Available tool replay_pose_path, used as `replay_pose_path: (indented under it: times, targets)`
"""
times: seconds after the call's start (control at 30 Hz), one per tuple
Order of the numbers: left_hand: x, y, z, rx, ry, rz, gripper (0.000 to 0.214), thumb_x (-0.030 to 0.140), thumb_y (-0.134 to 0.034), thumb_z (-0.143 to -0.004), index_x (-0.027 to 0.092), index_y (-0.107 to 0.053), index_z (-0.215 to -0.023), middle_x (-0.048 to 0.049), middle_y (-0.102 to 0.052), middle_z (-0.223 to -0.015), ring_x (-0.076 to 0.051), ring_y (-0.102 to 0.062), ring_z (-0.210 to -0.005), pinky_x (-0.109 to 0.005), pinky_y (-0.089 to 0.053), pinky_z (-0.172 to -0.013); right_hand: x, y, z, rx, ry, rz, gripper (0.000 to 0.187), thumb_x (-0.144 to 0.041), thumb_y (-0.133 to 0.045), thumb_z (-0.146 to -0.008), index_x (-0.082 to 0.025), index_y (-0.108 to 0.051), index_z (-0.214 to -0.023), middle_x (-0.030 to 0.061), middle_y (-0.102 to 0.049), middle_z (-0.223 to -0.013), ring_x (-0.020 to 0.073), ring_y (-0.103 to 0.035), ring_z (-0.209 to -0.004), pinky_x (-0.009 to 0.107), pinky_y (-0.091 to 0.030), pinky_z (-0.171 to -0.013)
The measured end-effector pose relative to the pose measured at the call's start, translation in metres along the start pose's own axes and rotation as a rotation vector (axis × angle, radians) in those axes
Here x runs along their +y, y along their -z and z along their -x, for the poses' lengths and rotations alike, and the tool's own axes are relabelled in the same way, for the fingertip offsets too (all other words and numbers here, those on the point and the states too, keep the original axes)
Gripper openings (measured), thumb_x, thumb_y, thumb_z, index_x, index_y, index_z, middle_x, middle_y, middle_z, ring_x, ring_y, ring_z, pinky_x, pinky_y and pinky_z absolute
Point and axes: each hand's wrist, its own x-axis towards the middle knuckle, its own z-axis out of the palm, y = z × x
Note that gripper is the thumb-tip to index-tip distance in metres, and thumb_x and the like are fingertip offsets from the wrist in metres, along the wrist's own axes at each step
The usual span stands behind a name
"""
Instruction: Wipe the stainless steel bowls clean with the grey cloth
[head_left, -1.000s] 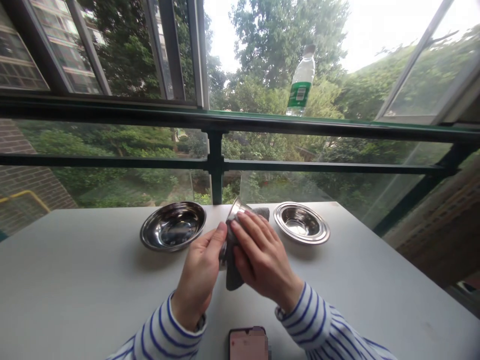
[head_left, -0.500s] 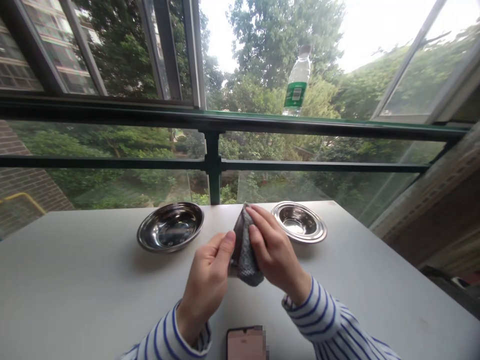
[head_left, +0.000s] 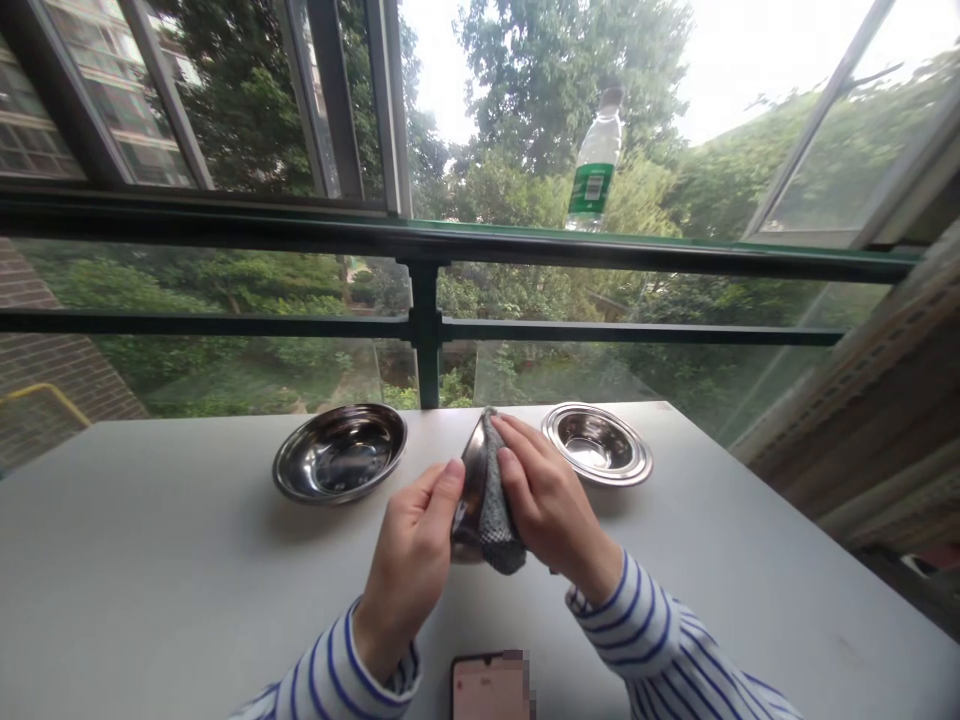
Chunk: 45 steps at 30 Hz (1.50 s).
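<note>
Between my hands a shiny metal bowl is tipped on its side above the table. My left hand grips its left edge, thumb on top. A grey textured cloth lies against the bowl's right side, and my right hand is closed on it, fingers pressing it to the metal. Part of the bowl is hidden behind the cloth and fingers. Another metal bowl sits upright to the left. Stacked metal bowls stand to the right, just beyond my right hand.
A phone lies on the white table near the front edge. Behind the table runs a dark green railing, with a plastic bottle standing on it. A curtain-like fabric hangs at the right.
My left hand has moved slightly left with the bowl, and more of its metal surface shows beside the cloth. My right hand stays on the cloth in nearly the same place.
</note>
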Motion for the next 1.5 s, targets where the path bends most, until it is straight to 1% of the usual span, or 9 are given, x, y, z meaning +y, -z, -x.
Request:
replay_pose_path:
  times: [0.2,0.47,0.57,0.73,0.97,1.2,1.3,1.4,1.5]
  targets:
    - [0.005,0.003,-0.008,0.093,-0.062,0.133,0.023,0.035,-0.06,-0.079,0.018,-0.069,-0.092,0.0,-0.064,-0.077,-0.012,-0.056,-0.072,-0.023,-0.044,-0.074,-0.016,-0.01,0.012,-0.044,0.365,0.142,0.042,-0.023,-0.041,-0.087,-0.009,-0.049,-0.126,0.0133,-0.044,-0.136,0.0266,-0.03,-0.132,0.047,-0.028,-0.108]
    - [0.015,0.0,-0.008,0.069,0.04,0.213,0.028,0.04,-0.057,-0.08,0.016,-0.069,-0.091,-0.0014,-0.067,-0.076,-0.014,-0.059,-0.071,-0.025,-0.045,-0.075,-0.019,-0.011,0.013,-0.09,0.483,0.148,0.042,-0.024,-0.043,-0.087,-0.011,-0.049,-0.126,0.0108,-0.045,-0.136,0.0252,-0.029,-0.133,0.045,-0.025,-0.11]
    - [0.011,-0.001,-0.005,0.064,-0.005,0.1,0.034,0.044,-0.055,-0.081,0.015,-0.068,-0.089,-0.0013,-0.065,-0.071,-0.012,-0.057,-0.064,-0.022,-0.044,-0.064,-0.014,-0.008,0.009,-0.052,0.411,0.094,0.043,-0.023,-0.043,-0.086,-0.01,-0.048,-0.127,0.0133,-0.045,-0.135,0.0257,-0.031,-0.132,0.046,-0.028,-0.108]
    - [0.001,-0.002,-0.002,0.044,0.067,0.085,0.041,0.051,-0.049,-0.081,0.014,-0.066,-0.089,0.001,-0.058,-0.058,-0.01,-0.049,-0.05,-0.021,-0.039,-0.047,-0.006,-0.003,0.004,-0.027,0.105,-0.033,0.041,-0.022,-0.035,-0.091,-0.011,-0.045,-0.129,0.0143,-0.047,-0.133,0.0222,-0.041,-0.125,0.042,-0.04,-0.102]
    - [0.009,0.007,-0.008,0.208,-0.059,0.047,0.036,0.049,-0.056,-0.077,0.014,-0.066,-0.076,-0.0001,-0.061,-0.064,-0.011,-0.053,-0.06,-0.021,-0.043,-0.059,-0.016,-0.013,0.013,-0.051,0.473,0.061,0.044,-0.021,-0.046,-0.085,-0.011,-0.048,-0.128,0.014,-0.043,-0.137,0.028,-0.025,-0.134,0.048,-0.03,-0.108]
    - [0.001,0.004,-0.005,0.125,-0.001,-0.035,0.04,0.05,-0.049,-0.081,0.014,-0.065,-0.077,-0.001,-0.06,-0.059,-0.013,-0.051,-0.054,-0.021,-0.04,-0.048,-0.003,-0.005,0.006,-0.006,0.091,-0.047,0.043,-0.021,-0.036,-0.091,-0.01,-0.043,-0.131,0.0153,-0.046,-0.134,0.0216,-0.041,-0.126,0.04,-0.04,-0.103]
    - [0.004,0.007,-0.008,0.233,-0.07,-0.088,0.033,0.047,-0.055,-0.078,0.016,-0.061,-0.069,0.0003,-0.059,-0.06,-0.013,-0.052,-0.059,-0.021,-0.042,-0.054,-0.01,-0.009,0.011,-0.024,0.264,0.003,0.044,-0.022,-0.041,-0.088,-0.01,-0.045,-0.13,0.016,-0.044,-0.136,0.0263,-0.034,-0.13,0.046,-0.037,-0.103]
    - [0.009,0.009,-0.009,0.258,-0.117,-0.128,0.031,0.045,-0.056,-0.078,0.017,-0.057,-0.064,0.0021,-0.057,-0.059,-0.013,-0.051,-0.06,-0.02,-0.041,-0.055,-0.014,-0.011,0.013,-0.035,0.429,0.049,0.045,-0.023,-0.045,-0.085,-0.011,-0.048,-0.128,0.0152,-0.044,-0.136,0.0291,-0.029,-0.132,0.05,-0.034,-0.105]
    - [0.011,0.006,-0.005,0.192,-0.102,-0.144,0.034,0.045,-0.054,-0.08,0.018,-0.053,-0.06,0.0027,-0.053,-0.057,-0.011,-0.048,-0.056,-0.02,-0.039,-0.053,-0.008,-0.005,0.008,-0.032,0.285,-0.018,0.043,-0.023,-0.043,-0.087,-0.012,-0.047,-0.129,0.0143,-0.045,-0.135,0.0263,-0.036,-0.129,0.046,-0.036,-0.104]
